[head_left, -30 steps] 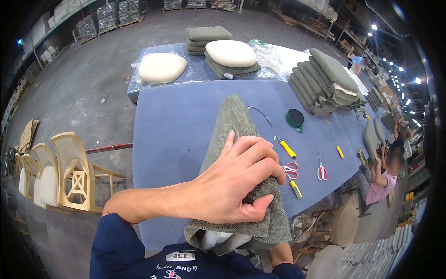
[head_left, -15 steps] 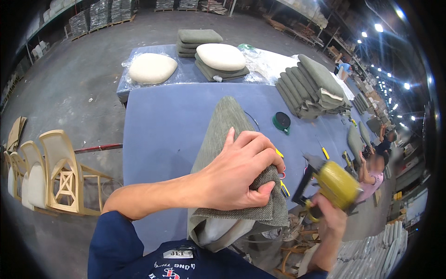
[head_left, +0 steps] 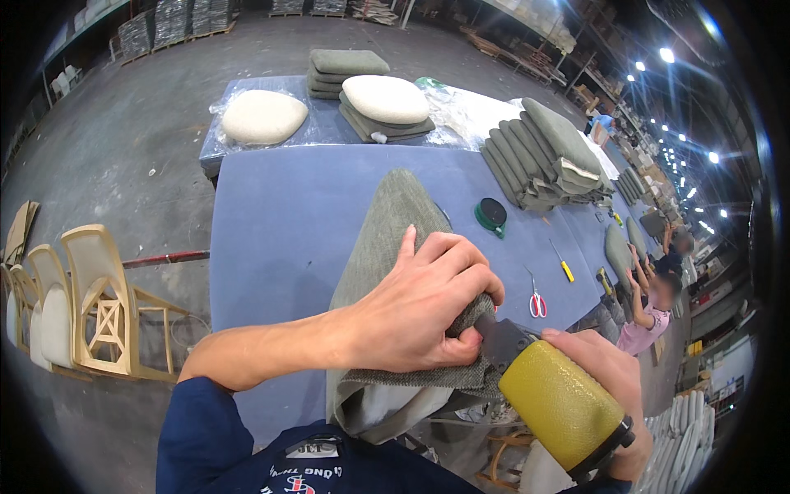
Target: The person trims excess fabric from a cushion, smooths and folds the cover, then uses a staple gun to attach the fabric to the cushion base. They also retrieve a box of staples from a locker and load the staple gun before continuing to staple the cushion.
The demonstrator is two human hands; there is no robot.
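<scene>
Grey-green upholstery fabric (head_left: 383, 239) lies over a padded piece, its far end tapering on the blue-covered table (head_left: 271, 230). My left hand (head_left: 415, 305) is closed on the fabric, thumb and fingers pinching its folded edge at the right side. Below the hand, the fabric hangs open and white material (head_left: 403, 407) shows inside. In my right hand (head_left: 605, 370) is a yellow staple gun (head_left: 559, 403), its dark nose up against the folded edge beside my left fingertips. The gun's body hides most of the right-hand grip.
Red-handled scissors (head_left: 537, 305), a yellow-handled pointed tool (head_left: 567, 272) and a green round case (head_left: 491, 214) lie right of the fabric. Green cushions (head_left: 535, 156) are stacked beyond. Pale cushions (head_left: 263, 118) sit at the back. Wooden chairs (head_left: 103, 305) stand left; a co-worker (head_left: 654, 313) is at right.
My right hand has brought the staple gun left, from beside the table to the fabric's folded edge. The left hand keeps its hold. The view has shifted slightly.
</scene>
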